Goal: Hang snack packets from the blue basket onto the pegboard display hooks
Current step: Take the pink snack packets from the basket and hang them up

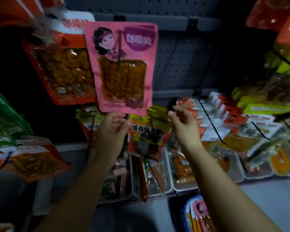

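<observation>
— Grey perforated metal took up most of the view: the pegboard (182,64) ran from eleven o'clock across to two, its holes there to take hooks wherever stock needed hanging.

— And the pink packet (122,67)?

— It hung upright at about twelve o'clock, just beside the orange packet (62,69) at ten. A dark hook (119,47) ran down its face, so I judged it was either already threaded or being lined up on the prong; the blur kept me from saying which.

— Who held it?

— The left hand (112,129), at centre, had its fingers (122,122) curled round the packet's bottom edge, probably to steady it and keep it flat. The right hand (182,124), at about three o'clock of the left, held nothing; its fingers were relaxed and apart, clear of the packet, perhaps ready to help or to reach down.

— Down where?

— To the blue basket (185,213) at five o'clock, low by the right forearm, where another pink packet lay waiting.
</observation>
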